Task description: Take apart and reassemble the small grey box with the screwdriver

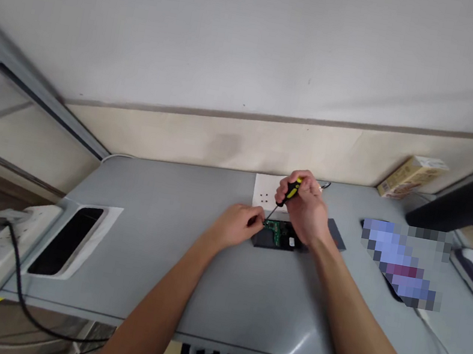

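My right hand point(305, 204) is wrapped round the black and yellow handle of a screwdriver point(292, 189). Its thin shaft slants down and left to the left end of an opened black electronic device point(265, 241). A green circuit board point(275, 228) shows inside the casing, beside a black part with a small white label. My left hand point(239, 224) rests at the casing's left end, thumb and fingers pinched together close to the screwdriver tip. Whatever those fingers hold, if anything, is hidden. Behind the device, several small dark screws point(264, 198) lie on a white sheet point(260, 183).
A dark flat panel point(337, 234) lies under and beside my right wrist. At the right are a phone point(399, 264) with a white cable, a box point(413, 176) and a black cylinder point(471, 197). On the left are another phone point(66, 240) and power strips point(18, 242) with cables.
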Action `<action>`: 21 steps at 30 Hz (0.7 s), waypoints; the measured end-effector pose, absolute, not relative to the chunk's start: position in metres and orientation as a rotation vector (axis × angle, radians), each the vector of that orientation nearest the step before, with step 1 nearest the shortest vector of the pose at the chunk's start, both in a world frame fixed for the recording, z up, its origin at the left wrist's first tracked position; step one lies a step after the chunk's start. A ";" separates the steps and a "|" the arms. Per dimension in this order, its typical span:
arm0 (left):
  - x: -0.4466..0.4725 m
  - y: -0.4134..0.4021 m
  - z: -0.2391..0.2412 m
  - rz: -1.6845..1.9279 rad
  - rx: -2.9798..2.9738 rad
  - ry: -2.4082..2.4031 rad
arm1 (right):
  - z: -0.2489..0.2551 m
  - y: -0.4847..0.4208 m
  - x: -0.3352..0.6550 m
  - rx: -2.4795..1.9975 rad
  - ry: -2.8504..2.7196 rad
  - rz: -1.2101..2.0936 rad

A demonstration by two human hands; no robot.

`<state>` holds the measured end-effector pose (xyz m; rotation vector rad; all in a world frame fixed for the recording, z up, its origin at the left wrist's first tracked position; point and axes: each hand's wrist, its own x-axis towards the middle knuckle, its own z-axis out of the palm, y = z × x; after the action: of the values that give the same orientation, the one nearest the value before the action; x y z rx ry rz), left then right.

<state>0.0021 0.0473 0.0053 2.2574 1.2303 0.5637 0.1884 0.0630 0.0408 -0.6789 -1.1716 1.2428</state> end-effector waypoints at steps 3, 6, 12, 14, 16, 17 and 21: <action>0.002 0.048 0.004 0.586 2.267 1.210 | 0.040 0.063 0.187 -0.715 -1.113 1.197; 0.002 0.049 0.004 0.598 2.264 1.196 | 0.039 0.061 0.183 -0.728 -1.073 1.164; 0.000 0.049 0.004 0.598 2.246 1.188 | 0.034 0.063 0.190 -0.758 -1.094 1.191; 0.000 0.049 0.005 0.594 2.230 1.187 | 0.030 0.066 0.197 -0.776 -1.055 1.219; -0.001 0.049 0.005 0.590 2.216 1.189 | 0.028 0.067 0.202 -0.756 -1.029 1.284; -0.001 0.049 0.005 0.591 2.213 1.191 | 0.028 0.067 0.203 -0.727 -1.028 1.318; -0.001 0.051 0.004 0.588 2.217 1.185 | 0.035 0.060 0.197 -0.589 -1.029 1.405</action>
<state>-0.0011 0.0506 0.0036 2.2174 1.1852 0.5880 0.1975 0.0603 0.0346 -0.5890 -1.0292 1.4046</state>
